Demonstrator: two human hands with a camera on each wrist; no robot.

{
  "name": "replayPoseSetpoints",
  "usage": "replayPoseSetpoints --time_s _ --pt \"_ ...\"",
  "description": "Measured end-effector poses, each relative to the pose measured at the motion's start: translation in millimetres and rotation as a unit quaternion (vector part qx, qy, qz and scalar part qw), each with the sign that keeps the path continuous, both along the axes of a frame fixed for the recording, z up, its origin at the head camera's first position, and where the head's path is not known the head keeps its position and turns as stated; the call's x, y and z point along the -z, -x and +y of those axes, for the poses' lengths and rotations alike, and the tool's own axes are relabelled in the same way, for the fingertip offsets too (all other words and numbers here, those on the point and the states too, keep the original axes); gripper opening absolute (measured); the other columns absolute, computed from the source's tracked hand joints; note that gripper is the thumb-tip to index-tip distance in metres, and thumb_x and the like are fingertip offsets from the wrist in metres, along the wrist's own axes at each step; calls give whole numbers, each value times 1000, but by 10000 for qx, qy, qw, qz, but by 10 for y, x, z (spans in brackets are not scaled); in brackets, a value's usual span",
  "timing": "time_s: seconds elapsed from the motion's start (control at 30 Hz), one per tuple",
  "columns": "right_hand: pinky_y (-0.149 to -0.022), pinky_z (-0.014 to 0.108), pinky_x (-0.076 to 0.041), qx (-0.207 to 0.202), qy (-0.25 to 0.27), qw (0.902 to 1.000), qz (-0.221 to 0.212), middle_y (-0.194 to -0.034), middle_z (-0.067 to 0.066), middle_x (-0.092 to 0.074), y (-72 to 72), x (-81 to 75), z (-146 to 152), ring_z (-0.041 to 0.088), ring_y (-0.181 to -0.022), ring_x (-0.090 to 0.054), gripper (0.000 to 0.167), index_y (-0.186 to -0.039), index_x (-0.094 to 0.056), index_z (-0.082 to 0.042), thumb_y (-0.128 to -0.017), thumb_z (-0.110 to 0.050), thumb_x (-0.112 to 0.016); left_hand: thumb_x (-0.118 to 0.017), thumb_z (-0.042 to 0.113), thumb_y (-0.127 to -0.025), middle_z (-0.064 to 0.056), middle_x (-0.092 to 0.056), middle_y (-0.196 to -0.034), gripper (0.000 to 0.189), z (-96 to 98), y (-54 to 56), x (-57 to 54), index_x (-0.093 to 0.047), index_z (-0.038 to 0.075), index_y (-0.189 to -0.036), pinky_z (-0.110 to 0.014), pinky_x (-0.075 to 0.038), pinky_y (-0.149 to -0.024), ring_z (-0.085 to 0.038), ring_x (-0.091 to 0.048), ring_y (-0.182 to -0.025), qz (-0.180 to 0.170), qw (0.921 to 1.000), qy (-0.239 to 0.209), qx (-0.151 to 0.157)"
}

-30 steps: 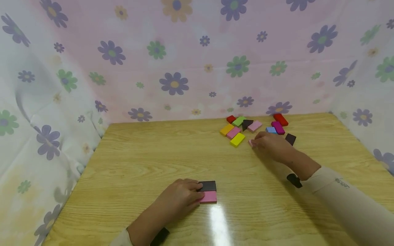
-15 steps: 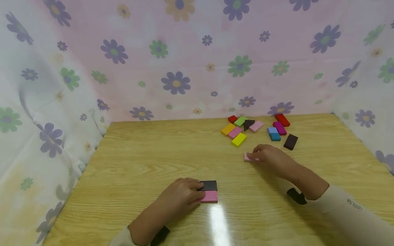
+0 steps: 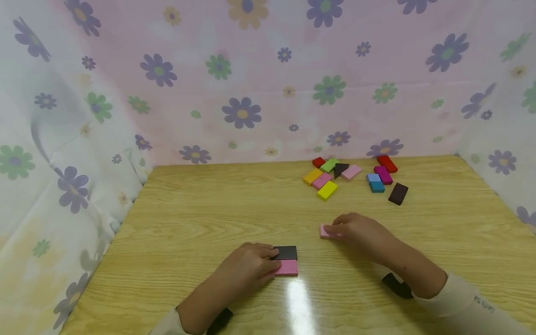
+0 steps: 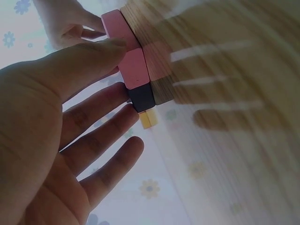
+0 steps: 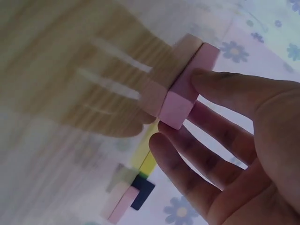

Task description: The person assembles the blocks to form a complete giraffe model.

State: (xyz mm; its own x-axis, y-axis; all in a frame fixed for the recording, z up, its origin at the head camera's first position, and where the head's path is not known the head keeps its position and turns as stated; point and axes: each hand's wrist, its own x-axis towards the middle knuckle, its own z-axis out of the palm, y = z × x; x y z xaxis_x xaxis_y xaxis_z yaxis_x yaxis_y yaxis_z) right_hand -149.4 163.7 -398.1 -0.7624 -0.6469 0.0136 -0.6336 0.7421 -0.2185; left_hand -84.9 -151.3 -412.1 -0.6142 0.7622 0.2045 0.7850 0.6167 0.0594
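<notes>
A black block and a pink block lie side by side on the table, long edges touching. My left hand holds them at their left ends. In the left wrist view its thumb lies against the pink block, while fingertips touch the black one. Farther right, my right hand pinches a light pink block between thumb and fingers, low over the tabletop. Whether that block touches the table I cannot tell. The right wrist view shows the light pink block under the thumb.
Several loose blocks lie at the back right, among them a yellow block, an orange one and a black triangle. Beside them are a blue block and a dark brown block. Flowered cloth walls the wood-grain table.
My right hand has brought the light pink block from the back cluster toward the front left, nearer the black and pink pair. The left hand stays in place.
</notes>
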Motion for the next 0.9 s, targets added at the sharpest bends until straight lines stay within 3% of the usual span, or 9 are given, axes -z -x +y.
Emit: replayPoseSetpoints --time_s 0.23,0.53,0.9 --pt "-84 38 -62 -409 332 9983 241 -112 5 -73 -123 3 -156 26 -103 -69 38 -122 -74 -16 -86 -4 -76 -74 26 -91 -2 -74 -118 16 10 17 13 -79 21 -105 -35 -58 -94 -16 -69 -113 104 9999 62 13" --pt "-85 34 -61 -485 543 9972 -142 -113 2 -73 -235 -12 -318 22 -105 -69 35 -122 -73 -17 -88 -7 -75 -73 27 -92 -2 -73 -120 18 16 5 1 -79 21 -108 -35 -57 -96 -17 -69 -114 8 10000 68 -31" --pt "-88 33 -60 -610 590 9951 -500 -112 -1 -72 -237 64 -371 18 -105 -68 28 -117 -76 -18 -91 -11 -72 -75 27 -90 -2 -74 -118 17 -10 14 54 -80 21 -104 -35 -57 -95 -17 -70 -111 260 9995 -190 34"
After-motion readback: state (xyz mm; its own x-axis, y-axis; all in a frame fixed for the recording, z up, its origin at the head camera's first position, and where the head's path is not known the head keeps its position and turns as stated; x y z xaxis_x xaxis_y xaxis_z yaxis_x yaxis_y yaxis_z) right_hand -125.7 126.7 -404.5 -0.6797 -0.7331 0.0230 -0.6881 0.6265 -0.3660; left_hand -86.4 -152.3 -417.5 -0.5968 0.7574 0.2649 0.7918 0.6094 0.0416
